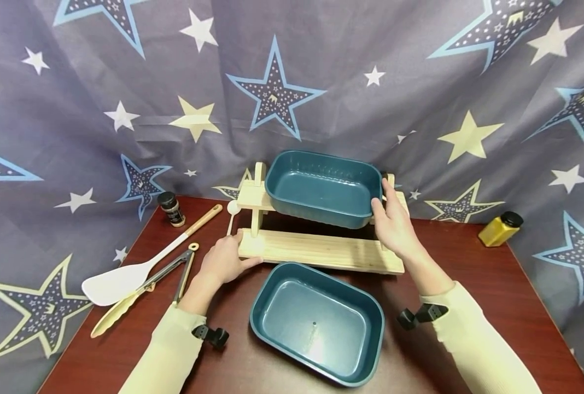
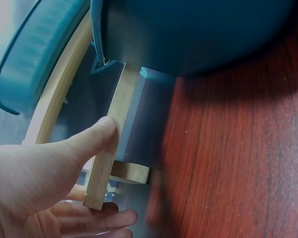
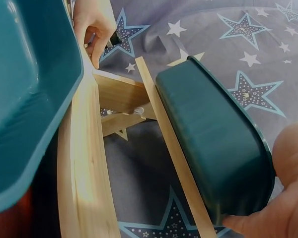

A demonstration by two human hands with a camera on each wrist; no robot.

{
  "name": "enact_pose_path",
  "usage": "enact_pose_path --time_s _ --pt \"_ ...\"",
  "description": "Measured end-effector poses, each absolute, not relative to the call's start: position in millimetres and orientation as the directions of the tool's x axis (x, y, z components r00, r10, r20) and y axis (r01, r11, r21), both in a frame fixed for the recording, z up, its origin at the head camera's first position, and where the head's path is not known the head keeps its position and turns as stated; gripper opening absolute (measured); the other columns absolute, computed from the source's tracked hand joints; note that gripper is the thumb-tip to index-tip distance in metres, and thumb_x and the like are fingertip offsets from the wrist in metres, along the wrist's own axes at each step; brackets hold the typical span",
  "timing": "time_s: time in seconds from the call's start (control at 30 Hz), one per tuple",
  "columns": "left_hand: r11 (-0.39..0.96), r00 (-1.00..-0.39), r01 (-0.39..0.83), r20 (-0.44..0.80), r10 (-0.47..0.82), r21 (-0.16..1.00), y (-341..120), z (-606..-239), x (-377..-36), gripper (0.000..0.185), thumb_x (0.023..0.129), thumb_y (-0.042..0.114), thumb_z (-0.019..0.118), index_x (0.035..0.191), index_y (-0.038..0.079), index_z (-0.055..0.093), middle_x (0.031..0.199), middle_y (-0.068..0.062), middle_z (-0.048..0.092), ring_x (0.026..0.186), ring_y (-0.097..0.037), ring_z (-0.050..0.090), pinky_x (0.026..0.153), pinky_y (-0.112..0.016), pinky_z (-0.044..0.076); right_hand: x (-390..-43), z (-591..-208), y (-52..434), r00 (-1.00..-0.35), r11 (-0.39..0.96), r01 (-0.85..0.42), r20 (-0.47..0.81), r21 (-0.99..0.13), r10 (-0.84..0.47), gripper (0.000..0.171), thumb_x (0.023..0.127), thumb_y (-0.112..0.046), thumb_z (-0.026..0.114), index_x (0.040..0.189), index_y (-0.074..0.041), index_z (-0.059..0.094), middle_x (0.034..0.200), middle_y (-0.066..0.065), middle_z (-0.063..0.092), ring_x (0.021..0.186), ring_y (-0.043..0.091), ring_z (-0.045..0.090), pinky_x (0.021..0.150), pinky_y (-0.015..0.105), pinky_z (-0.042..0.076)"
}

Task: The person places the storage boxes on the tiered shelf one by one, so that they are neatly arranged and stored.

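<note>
Gripping glossy teal rectangular dish (image 1: pixel 323 189), right fingers (image 1: pixel 394 199) curled, left fingers (image 2: pixel 109 219) pinching pale wooden shelf (image 1: pixel 316 249)

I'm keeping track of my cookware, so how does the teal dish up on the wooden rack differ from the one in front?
The upper dish sits on the rack's top shelf; the front dish rests on the table. The right hand grips the upper dish, while neither hand touches the front dish. The upper dish lies roughly along the rack; the front dish is turned more askew. Both are teal, empty and rectangular with rounded corners.
</note>
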State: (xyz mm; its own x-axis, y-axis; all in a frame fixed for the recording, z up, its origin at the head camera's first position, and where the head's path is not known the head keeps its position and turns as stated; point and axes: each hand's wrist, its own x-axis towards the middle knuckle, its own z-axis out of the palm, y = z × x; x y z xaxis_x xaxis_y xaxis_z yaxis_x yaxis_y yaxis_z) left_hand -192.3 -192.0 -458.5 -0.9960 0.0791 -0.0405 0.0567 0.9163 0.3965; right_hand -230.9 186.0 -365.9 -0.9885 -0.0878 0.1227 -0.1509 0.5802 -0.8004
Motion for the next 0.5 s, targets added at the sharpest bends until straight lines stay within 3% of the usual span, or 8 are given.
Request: enact_pose_path --time_s 0.13,0.37,0.5 --pt "0.917 -0.996 0.058 -0.032 0.077 0.394 -192.5 -459.1 -190.2 0.104 0.09 0.058 0.08 0.159 -0.008 0.041 0.147 -0.032 0.06 0.128 -0.05 0.065 0.102 -0.062 0.054 -232.6 -368.6 187.4 -0.983 0.563 -0.183 0.155 -0.806 -0.097 0.066 0.114 -0.027 0.04 0.171 -0.005 0.015 0.175 0.022 0.027 0.16 0.041 0.033 0.128 0.058 0.03" --pt "0.919 -0.997 0.058 -0.025 0.074 0.39 -192.8 -458.0 -191.4 0.102 0.089 0.058 0.08 0.159 -0.008 0.042 0.147 -0.031 0.061 0.127 -0.049 0.065 0.101 -0.063 0.054 -225.2 -371.3 192.0 -0.978 0.511 -0.207 0.157 -0.834 -0.138 0.076 0.11 -0.032 0.057 0.171 -0.009 0.018 0.176 0.02 0.024 0.156 0.045 0.038 0.122 0.056 0.04" --pt "0.919 -0.997 0.057 -0.032 0.076 0.389 -192.2 -459.6 -191.2 0.103 0.089 0.057 0.08 0.159 -0.008 0.042 0.148 -0.031 0.06 0.128 -0.049 0.065 0.101 -0.063 0.054 -222.3 -372.1 192.3 -0.975 0.514 -0.217 0.16 -0.83 -0.153 0.076 0.109 -0.03 0.058 0.171 -0.009 0.018 0.175 0.02 0.025 0.157 0.045 0.038 0.121 0.056 0.041"
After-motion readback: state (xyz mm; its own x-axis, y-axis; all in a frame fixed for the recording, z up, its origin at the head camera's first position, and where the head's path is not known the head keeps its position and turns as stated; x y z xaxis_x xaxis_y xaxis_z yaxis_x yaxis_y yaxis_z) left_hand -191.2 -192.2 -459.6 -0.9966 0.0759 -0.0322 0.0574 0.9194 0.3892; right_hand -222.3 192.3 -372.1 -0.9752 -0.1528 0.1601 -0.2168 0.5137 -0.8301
